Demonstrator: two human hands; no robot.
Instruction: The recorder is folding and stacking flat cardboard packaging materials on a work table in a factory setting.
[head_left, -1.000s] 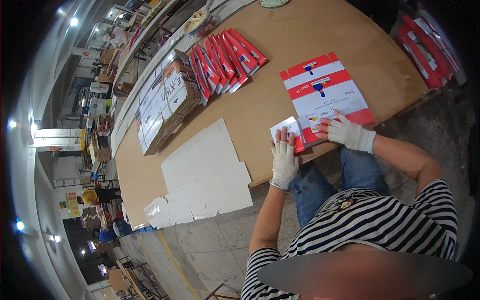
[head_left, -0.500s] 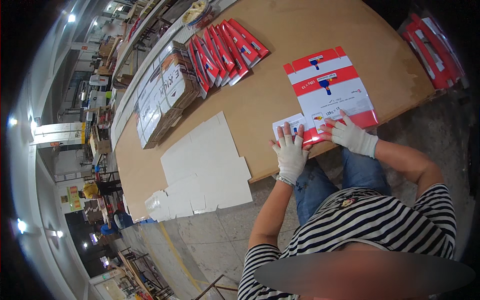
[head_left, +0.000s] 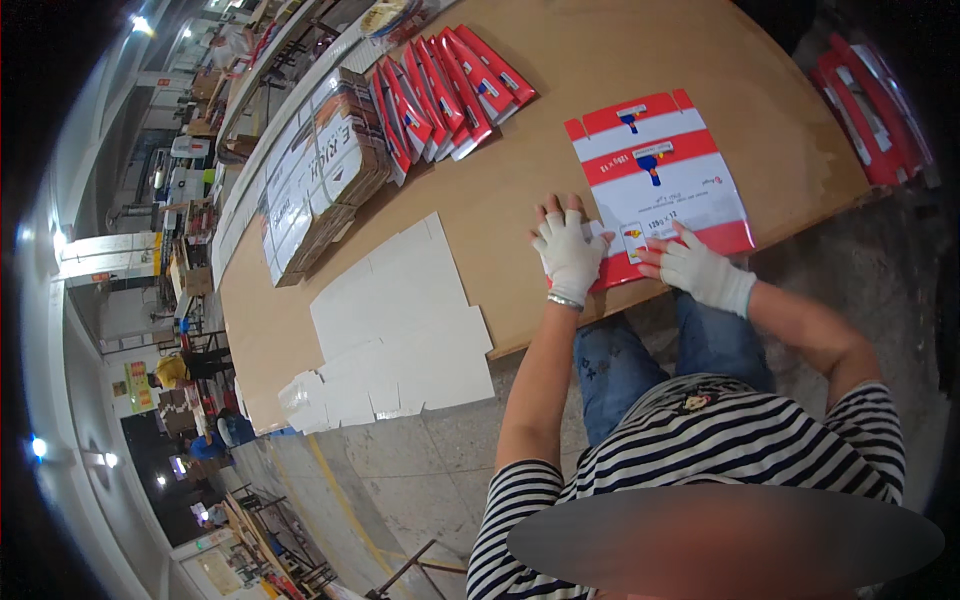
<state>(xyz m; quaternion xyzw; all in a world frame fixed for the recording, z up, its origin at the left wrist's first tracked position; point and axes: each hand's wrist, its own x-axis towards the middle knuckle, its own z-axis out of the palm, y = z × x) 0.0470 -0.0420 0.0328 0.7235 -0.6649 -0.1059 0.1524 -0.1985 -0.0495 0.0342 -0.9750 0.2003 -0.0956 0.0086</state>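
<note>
Carton blank (head_left: 655, 180) – near edge hidden under left hand (head_left: 568, 252) and right hand (head_left: 695, 270).

A long brown worktable (head_left: 520, 190) carries all the goods. Directly on it lie a flat red-and-white carton blank (head_left: 660, 190) at the near edge, a fanned row of folded red cartons (head_left: 445, 95) farther back, a stack of printed corrugated sheets (head_left: 315, 185) to the left, and plain white flat blanks (head_left: 400, 320) overhanging the near edge. More red cartons (head_left: 875, 110) rest at the far right end.
</note>
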